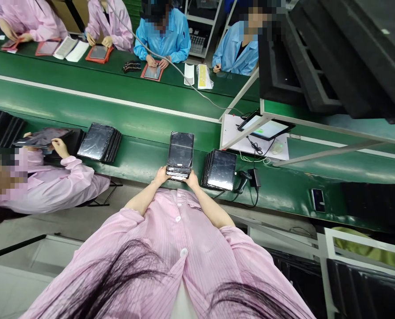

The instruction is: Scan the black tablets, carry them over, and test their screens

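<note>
In the head view, a small stack of black tablets (180, 149) with glossy screens rests at the near edge of the green bench, in front of my body. My left hand (162, 175) is closed on the stack's near left corner, while my right hand (192, 179) grips its near right corner. Most of my fingertips are hidden by the tablets. Just right of my right hand leans another stack of dark tablets (221, 170). Further left stands a third stack of tablets (99, 142), apart from my left hand.
Right of me lie a handheld barcode scanner (243, 181), a black power adapter (255, 177) and a phone (318, 200). A lit tablet (265, 126) rests on a white board below a metal rack (317, 122). A co-worker (64, 181) sits at left; others work across the bench.
</note>
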### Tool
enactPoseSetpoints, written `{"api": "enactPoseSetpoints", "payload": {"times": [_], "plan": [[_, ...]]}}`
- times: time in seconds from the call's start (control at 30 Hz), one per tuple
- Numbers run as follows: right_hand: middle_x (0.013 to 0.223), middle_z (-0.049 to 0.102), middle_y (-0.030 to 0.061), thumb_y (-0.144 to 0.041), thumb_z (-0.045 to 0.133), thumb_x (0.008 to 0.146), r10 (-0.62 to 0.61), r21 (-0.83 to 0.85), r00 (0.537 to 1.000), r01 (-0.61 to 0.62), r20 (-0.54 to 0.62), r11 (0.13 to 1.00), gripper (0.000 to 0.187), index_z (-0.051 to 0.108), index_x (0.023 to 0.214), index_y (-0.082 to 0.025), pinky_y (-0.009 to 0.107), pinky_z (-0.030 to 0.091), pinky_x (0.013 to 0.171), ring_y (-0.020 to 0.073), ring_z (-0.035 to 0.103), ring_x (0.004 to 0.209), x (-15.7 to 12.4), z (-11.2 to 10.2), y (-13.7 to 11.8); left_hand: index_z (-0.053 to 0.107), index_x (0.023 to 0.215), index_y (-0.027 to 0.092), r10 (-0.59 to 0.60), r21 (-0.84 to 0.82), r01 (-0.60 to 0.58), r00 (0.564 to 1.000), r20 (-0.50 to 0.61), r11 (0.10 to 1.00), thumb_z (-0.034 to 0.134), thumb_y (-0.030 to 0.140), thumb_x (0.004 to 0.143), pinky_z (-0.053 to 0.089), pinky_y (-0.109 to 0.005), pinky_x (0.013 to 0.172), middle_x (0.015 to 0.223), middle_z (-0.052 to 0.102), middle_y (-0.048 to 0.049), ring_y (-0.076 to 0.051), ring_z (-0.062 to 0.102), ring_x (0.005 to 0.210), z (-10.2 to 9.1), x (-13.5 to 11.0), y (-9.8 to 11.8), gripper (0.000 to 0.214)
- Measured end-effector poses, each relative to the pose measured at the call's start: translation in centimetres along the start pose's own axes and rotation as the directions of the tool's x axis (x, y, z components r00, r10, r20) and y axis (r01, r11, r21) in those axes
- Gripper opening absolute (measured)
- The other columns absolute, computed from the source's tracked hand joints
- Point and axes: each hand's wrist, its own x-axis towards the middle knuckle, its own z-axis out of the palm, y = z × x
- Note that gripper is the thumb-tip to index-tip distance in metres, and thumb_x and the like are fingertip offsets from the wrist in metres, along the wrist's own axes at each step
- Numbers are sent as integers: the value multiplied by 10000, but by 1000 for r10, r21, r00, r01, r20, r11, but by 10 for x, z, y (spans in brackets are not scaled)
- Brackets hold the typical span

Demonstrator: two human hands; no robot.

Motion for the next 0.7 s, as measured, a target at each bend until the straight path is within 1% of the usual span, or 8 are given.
{"api": "enactPoseSetpoints", "payload": {"times": [0.07,0.13,0.17,0.23,0.33,0.4,0.6,0.7], "plan": [[1458,751,195,-220,971,807,8,36,1000,-8,7,999,926,442,1564,-157,358,564,1131,300,755,1328,-4,9,2,502,1626,147,-6,-11,6,1000,23,1000,1016,258,769,474,-342,1234,1575,649,-234,-326,633,1483,4,-1,-4,1005],[1433,761,203,-180,950,813,32,68,999,-32,3,997,941,417,1588,-149,366,571,1118,306,768,1303,-6,18,3,482,1633,159,-24,-12,25,998,64,1000,1055,229,687,514,-347,1180,1494,720,-213,-331,689,1413,10,0,-7,1109],[1409,769,212,-164,924,834,48,84,999,-48,-4,995,900,427,1583,-143,374,573,1115,313,775,1289,-7,22,3,491,1621,164,-35,-8,35,996,83,999,1056,226,678,531,-347,1146,1435,761,-199,-331,723,1361,12,0,-8,1101],[1361,787,218,-142,882,864,79,116,997,-76,-19,990,795,475,1547,-142,385,572,1116,324,782,1270,-7,29,4,528,1584,169,-48,0,48,993,108,999,1036,242,713,547,-339,1095,1353,810,-184,-326,765,1288,15,4,-9,1011],[1306,808,190,-151,876,870,112,163,993,-105,-34,981,680,554,1469,-173,377,568,1126,322,781,1270,-6,35,7,585,1529,162,-52,14,51,991,122,999,991,254,784,543,-320,1079,1351,819,-191,-321,770,1293,16,9,-10,854],[1280,816,178,-176,889,868,131,183,991,-122,-37,976,632,592,1425,-187,379,570,1131,321,780,1270,-5,36,9,613,1503,156,-55,28,52,990,127,998,978,245,800,540,-311,1078,1370,813,-198,-320,763,1310,16,11,-10,797],[1261,818,197,-229,968,804,171,197,985,-162,-31,967,615,663,1335,-185,414,574,1143,342,773,1285,7,33,12,603,1512,134,-72,67,64,989,128,996,933,251,866,539,-317,1076,1379,804,-214,-315,761,1314,15,13,-8,735],[1271,815,190,-293,993,789,169,197,985,-160,-31,967,621,679,1314,-192,411,574,1139,333,768,1292,12,31,13,607,1504,125,-72,78,62,988,134,995,917,282,896,544,-317,1070,1394,793,-225,-316,761,1316,14,15,-7,700]]}}
